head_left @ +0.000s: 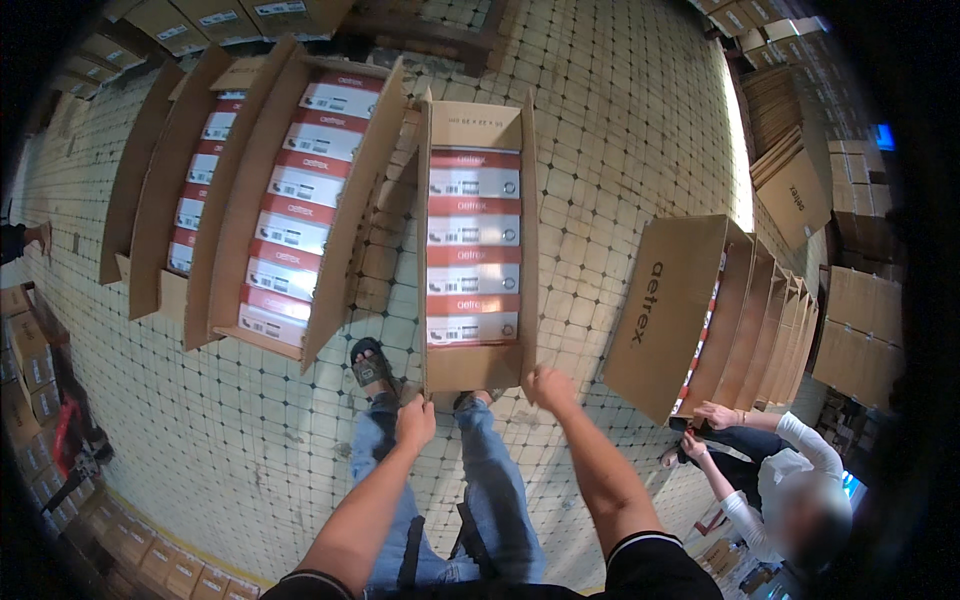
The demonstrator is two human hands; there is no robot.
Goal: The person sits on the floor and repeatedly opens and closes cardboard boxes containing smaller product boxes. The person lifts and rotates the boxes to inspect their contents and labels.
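In front of me stands a long, open cardboard carton (pixel 475 367) with its side flaps raised. A row of several red-and-white shoe boxes (pixel 472 230) fills it. At its near left corner my left hand (pixel 415 422) is closed on the carton's edge. My right hand (pixel 550 388) grips the near right corner, its fingers bent round the cardboard. The far end flap (pixel 475 125) lies folded outward, showing brown cardboard.
More open cartons (pixel 330 300) with shoe boxes stand to the left. On the right, a person (pixel 790 480) reaches to a row of open cartons (pixel 665 310). Stacked cartons (pixel 860 345) and flattened cardboard (pixel 795 195) line the right side. A red pallet jack (pixel 68 440) is at the left.
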